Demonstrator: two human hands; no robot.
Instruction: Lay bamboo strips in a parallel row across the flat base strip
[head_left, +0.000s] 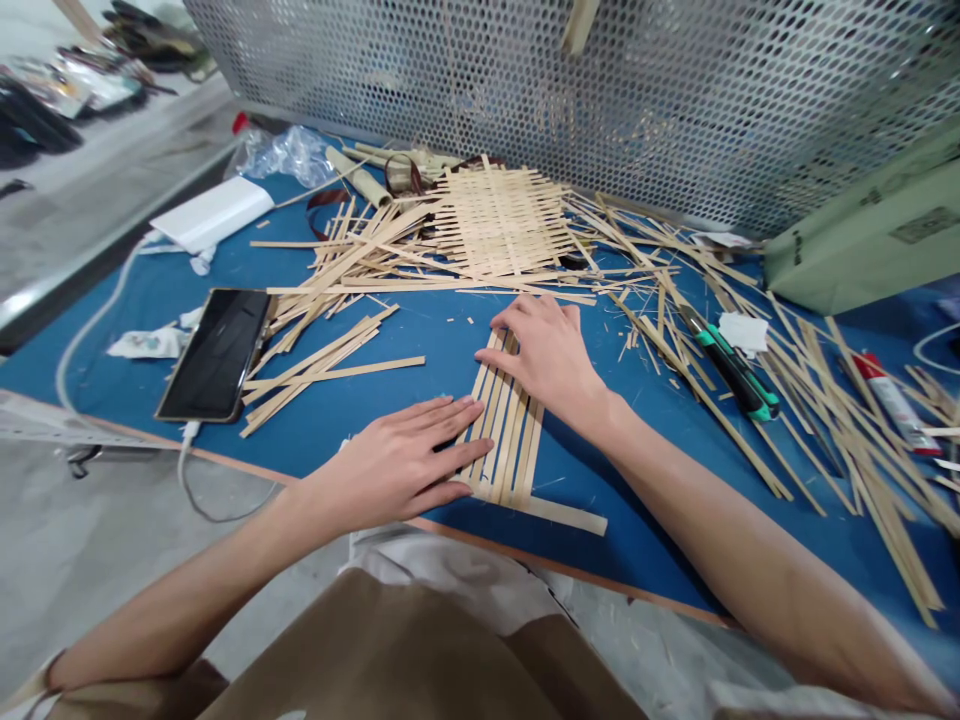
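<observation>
Nearest the camera, the person's brown apron (pixel 375 660) fills the bottom of the view, and both forearms reach over the orange-edged near rim of a blue-topped work table (pixel 225 460). On the table, just past that rim, lies a small, parallel set of pale bamboo strips (pixel 502 430) running near to far, with one crosswise strip (pixel 555 512) under or through their near end. The left hand (pixel 394 465) lies flat, its fingers (pixel 457 425) close together and extended, with the tips touching the strips' left side. The right hand (pixel 544 350) sits over the strips' far end, its fingers (pixel 521 320) slightly spread and gently curved, resting on them without a visible pinch. To the left lie a black smartphone (pixel 216 355) with a cable (pixel 187 470) and a loose bundle of strips (pixel 315 370). To the right are a green utility knife (pixel 731 362), a white tissue (pixel 742 332), a red-capped tube (pixel 892 400) and scattered strips (pixel 847 430). Farther back sit a larger woven bamboo mat (pixel 499 225), a white power bank (pixel 214 213), a plastic bag (pixel 281 155), a pale green paper bag (pixel 870 230) and a perforated metal panel (pixel 600 80).
</observation>
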